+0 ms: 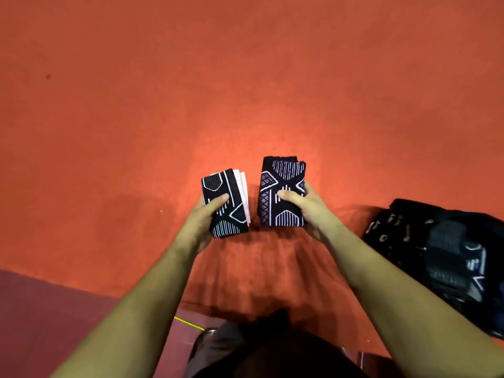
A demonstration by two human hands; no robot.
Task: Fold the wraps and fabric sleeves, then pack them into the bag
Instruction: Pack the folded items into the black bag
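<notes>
On the left hand (201, 219) the fingers (218, 199) are curled: the thumb presses across the patterned top of the left bundle (231, 225) and the rest wrap underneath, out of sight. This is a black folded sleeve with white line patterns, and a few white layers show along the edge that faces the bag (436, 241). The right hand (308, 208) pinches the right bundle (281, 170) the same way, with the thumb flat on top and the other fingers hidden below. That bundle is a matching black sleeve folded to a slightly longer block.

Both bundles are held just beside each other, not touching, over the orange desk (245, 77). I cannot tell whether either rests on it. Their long sides run away from the person, and the left one leans a little away from the bag.

The bag lies open on the desk, well out to the side of the right hand, with dark folded fabric already inside. Folding looks finished for these two, so packing comes next. The right bundle is nearer the bag, so it would likely go in first with a sideways sweep, and the left would have to cross over after it.
</notes>
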